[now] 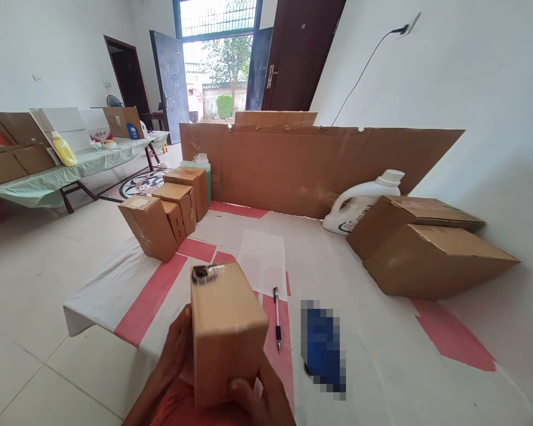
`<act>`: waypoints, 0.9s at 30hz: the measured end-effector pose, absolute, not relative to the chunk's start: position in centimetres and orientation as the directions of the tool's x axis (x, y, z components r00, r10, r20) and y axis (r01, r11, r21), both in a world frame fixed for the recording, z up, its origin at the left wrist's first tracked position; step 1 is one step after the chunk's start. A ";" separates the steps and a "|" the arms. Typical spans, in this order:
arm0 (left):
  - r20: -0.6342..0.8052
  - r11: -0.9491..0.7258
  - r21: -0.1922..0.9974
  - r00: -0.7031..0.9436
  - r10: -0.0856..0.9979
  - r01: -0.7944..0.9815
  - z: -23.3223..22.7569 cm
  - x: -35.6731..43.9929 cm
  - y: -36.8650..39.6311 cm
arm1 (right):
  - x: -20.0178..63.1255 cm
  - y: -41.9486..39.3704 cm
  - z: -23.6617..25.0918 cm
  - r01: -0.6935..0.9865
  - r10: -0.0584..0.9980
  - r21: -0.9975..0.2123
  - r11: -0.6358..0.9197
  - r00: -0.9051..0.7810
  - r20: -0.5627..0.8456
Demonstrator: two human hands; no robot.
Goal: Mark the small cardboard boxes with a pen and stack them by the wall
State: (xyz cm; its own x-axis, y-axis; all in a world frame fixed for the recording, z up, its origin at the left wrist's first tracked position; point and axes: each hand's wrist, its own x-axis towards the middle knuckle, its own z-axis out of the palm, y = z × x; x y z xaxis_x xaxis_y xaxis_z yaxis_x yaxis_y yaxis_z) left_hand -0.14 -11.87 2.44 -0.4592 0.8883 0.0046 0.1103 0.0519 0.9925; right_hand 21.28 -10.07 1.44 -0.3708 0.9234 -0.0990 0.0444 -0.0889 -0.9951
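Observation:
A small cardboard box point(228, 313) with a dark smudge on its top is held upright at the near edge of the table. My left hand point(177, 343) is pressed against the box's left side, most of its fingers hidden behind it. My right hand point(262, 393) grips the lower right corner, thumb on the near face. Just right of the box lies a pen point(276, 319) with black ends. Behind it a sheet of white paper point(263, 254) rests on the tablecloth. Farther right is a blue item point(324, 349), blurred by pixel blocks.
Several cardboard boxes point(148, 228) line the table's left side, by a jug of green liquid point(209, 177). Two larger boxes point(439, 260) and a white jug point(359, 198) stand right. A cardboard panel point(275, 168) closes off the back. Another table point(111, 163) stands far left.

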 end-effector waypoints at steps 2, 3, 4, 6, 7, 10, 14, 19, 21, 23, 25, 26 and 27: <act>-0.042 0.114 0.984 -0.451 0.892 0.135 3.6 -0.6 -12.6 | 20.7 -9.4 2.8 0.038 0.931 -0.991 -0.129 -0.339 -0.134; -0.065 0.146 0.979 -0.461 0.885 0.142 4.2 -0.7 -13.0 | 20.7 -8.9 3.5 0.032 0.943 -0.990 -0.136 -0.302 -0.140; -0.079 0.170 0.974 -0.482 0.873 0.147 4.8 -0.8 -13.4 | 20.8 -8.3 4.1 0.030 0.957 -0.991 -0.133 -0.258 -0.136; -0.074 0.173 0.973 -0.508 0.858 0.150 5.8 -0.6 -14.1 | 20.9 -7.5 5.0 0.039 0.976 -0.994 -0.101 -0.190 -0.107; -0.066 0.160 0.976 -0.502 0.863 0.147 6.1 -0.5 -14.3 | 20.9 -7.2 5.2 0.048 0.979 -0.995 -0.084 -0.180 -0.091; -0.044 0.110 0.986 -0.449 0.892 0.122 6.5 0.0 -14.2 | 20.5 -6.4 5.4 0.084 0.974 -0.996 -0.043 -0.217 -0.061; 0.026 0.051 0.986 -0.457 0.889 0.157 6.8 -0.1 -13.0 | 19.4 -4.7 6.1 0.143 0.957 -0.989 0.028 -0.291 -0.015; 0.185 0.013 0.959 -0.661 0.727 0.283 8.8 -4.0 -12.1 | 15.0 -3.9 7.7 0.045 0.841 -0.999 0.028 -0.542 -0.001; 0.225 0.054 0.939 -0.725 0.651 0.341 10.0 -6.9 -12.1 | 12.1 -4.1 8.1 -0.046 0.764 -0.998 -0.035 -0.645 0.003; 0.238 0.105 0.922 -0.759 0.606 0.373 11.2 -10.2 -12.1 | 9.0 -4.3 8.4 -0.079 0.687 -0.994 -0.071 -0.727 0.009; 0.236 0.145 0.908 -0.767 0.597 0.393 12.2 -13.5 -11.8 | 6.1 -4.3 8.4 -0.073 0.622 -0.996 -0.051 -0.782 0.025; 0.235 0.160 0.903 -0.769 0.594 0.400 12.5 -15.1 -11.6 | 4.7 -4.2 8.3 -0.059 0.598 -0.998 -0.021 -0.801 0.035; 0.233 0.170 0.899 -0.770 0.594 0.403 12.6 -16.5 -11.2 | 3.5 -4.0 8.1 -0.040 0.578 -0.999 0.021 -0.815 0.045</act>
State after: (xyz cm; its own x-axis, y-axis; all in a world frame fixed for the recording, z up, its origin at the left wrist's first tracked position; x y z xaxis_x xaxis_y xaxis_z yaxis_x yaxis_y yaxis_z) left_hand -16.54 -11.21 12.59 -0.7703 0.5935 0.2332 0.4030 0.1697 0.8993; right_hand 3.47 -4.00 8.12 -0.8146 0.5783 0.0448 -0.0401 0.0209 -0.9990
